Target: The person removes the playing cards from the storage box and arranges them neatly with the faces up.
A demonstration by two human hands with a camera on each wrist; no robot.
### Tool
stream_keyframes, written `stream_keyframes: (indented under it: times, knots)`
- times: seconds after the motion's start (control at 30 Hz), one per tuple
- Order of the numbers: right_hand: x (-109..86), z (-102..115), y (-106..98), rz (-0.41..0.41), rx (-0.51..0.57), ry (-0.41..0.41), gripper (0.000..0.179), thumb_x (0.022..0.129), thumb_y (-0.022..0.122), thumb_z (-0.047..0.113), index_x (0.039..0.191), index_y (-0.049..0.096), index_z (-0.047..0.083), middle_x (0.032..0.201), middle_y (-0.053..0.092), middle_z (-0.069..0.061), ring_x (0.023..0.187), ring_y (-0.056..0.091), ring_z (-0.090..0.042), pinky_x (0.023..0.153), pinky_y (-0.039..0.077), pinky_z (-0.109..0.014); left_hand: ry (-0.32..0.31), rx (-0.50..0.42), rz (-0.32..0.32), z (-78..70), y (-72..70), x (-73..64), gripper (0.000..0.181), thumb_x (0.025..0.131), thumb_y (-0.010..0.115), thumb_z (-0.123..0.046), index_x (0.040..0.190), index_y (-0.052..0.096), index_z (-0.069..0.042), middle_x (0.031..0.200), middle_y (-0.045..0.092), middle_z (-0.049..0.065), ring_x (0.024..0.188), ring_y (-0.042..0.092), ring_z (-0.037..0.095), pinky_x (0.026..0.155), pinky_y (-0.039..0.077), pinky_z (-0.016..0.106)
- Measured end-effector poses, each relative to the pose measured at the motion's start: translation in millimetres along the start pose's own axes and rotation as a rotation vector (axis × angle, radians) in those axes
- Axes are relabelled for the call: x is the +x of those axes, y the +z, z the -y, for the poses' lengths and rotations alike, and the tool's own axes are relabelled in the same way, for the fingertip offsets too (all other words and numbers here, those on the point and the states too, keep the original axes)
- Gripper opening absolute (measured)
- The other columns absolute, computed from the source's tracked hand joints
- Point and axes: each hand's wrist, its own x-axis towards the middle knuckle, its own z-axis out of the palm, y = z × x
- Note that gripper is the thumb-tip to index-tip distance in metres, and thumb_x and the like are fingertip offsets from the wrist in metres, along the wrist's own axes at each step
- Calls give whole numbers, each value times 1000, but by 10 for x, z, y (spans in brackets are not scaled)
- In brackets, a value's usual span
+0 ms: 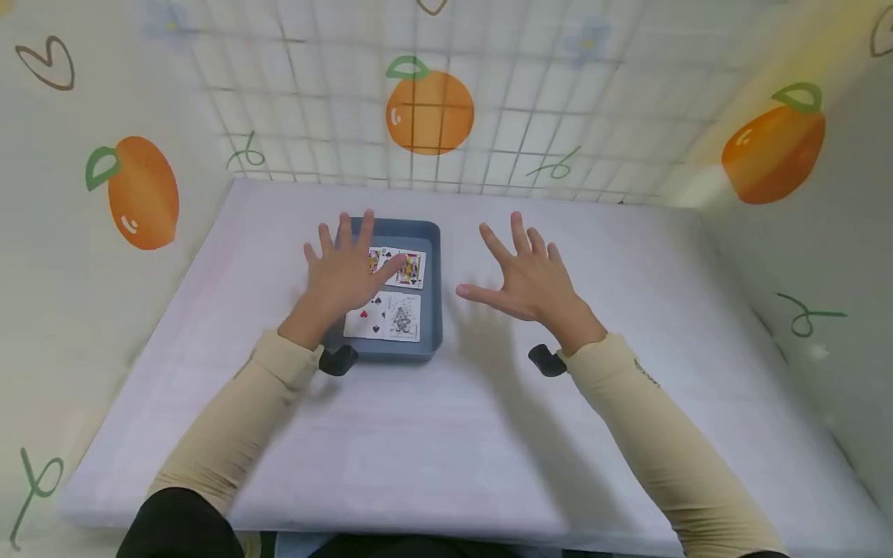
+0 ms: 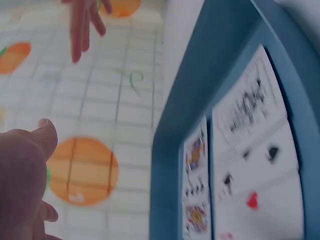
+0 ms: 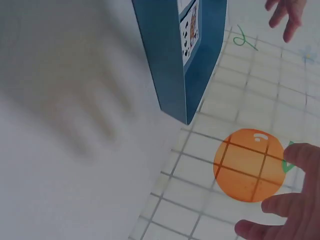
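Note:
A blue-grey rectangular tray (image 1: 436,302) lies on the white-covered table, left of the middle. Inside it are two rows of playing cards: face cards (image 1: 415,270) in the far row, a joker (image 1: 402,318) beside spade and heart cards (image 1: 363,320) in the near one. My left hand (image 1: 342,279) is held over the tray's left part with fingers spread, hiding some of the cards, and grips nothing. To the right of the tray my right hand (image 1: 533,287) hovers over the table, likewise spread and holding nothing.
A white tablecloth (image 1: 474,442) covers the table, with the right arm's shadow falling across it. Behind stands a white wall with a grid pattern and a printed orange (image 1: 429,112). Side walls rise at left and right. Each wrist carries a black camera mount (image 1: 338,360).

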Motion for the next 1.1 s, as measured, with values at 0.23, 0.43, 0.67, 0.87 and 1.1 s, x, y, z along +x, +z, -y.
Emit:
stream_keyframes:
  times: [0.23,0.43,0.67,0.87,1.1]
  knots:
    - [114,75,32,-100,15,-85,102,80,51,80,159,20,25,163,9,-19,139,27,-48,103,35,-65,-29,-215,-60,349,60,43,92,95,46,-64,159,10,-10,160,22,22,143,26,45,105,33,66]
    - [225,195,22,-86,31,-134,100,81,54,78,158,25,22,161,21,-17,140,27,-42,107,31,-63,-117,-427,-81,590,145,74,83,96,51,-57,156,25,-7,152,39,19,135,42,39,105,38,57]
    - [458,315,95,-66,32,-230,92,82,59,73,152,41,16,153,38,-17,138,33,-39,111,28,-58,-142,-518,-40,843,270,85,72,98,54,-48,149,37,0,142,50,23,127,50,39,104,42,51]
    - [664,362,269,-17,48,-263,89,81,63,69,148,47,13,148,44,-17,135,38,-38,108,33,-57,-153,-548,14,962,393,45,64,100,53,-43,145,44,2,136,53,24,124,52,38,101,44,50]
    - [856,429,476,16,62,-266,91,79,65,70,147,48,11,146,46,-18,130,42,-37,104,37,-56,-153,-582,11,1032,470,-10,55,102,53,-34,142,48,3,134,56,24,121,53,36,100,46,47]
